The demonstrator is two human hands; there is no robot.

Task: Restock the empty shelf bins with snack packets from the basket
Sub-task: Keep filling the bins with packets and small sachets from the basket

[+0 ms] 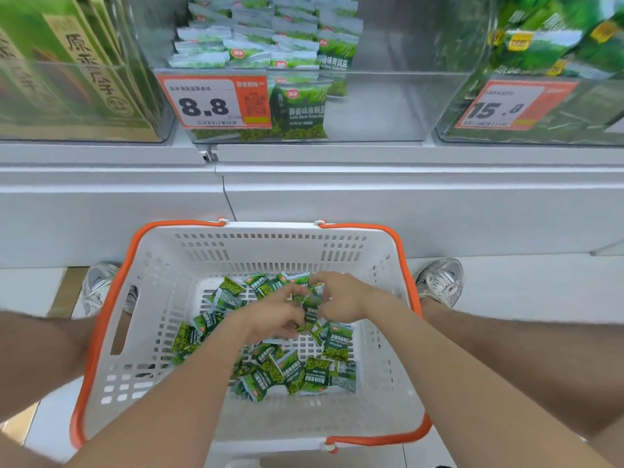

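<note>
packets (312, 310) gripped by left hand (270, 315) and right hand (341, 298): partly hidden by fingers, count unclear | right bin (580, 109): contents blurred, cut by edge | price tag (212, 103): small print unreadable | green box (67, 62): cut at left edge

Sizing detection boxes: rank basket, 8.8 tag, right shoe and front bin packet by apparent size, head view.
1. basket
2. 8.8 tag
3. front bin packet and right shoe: look alike and lie at different distances, so unranked.
</note>
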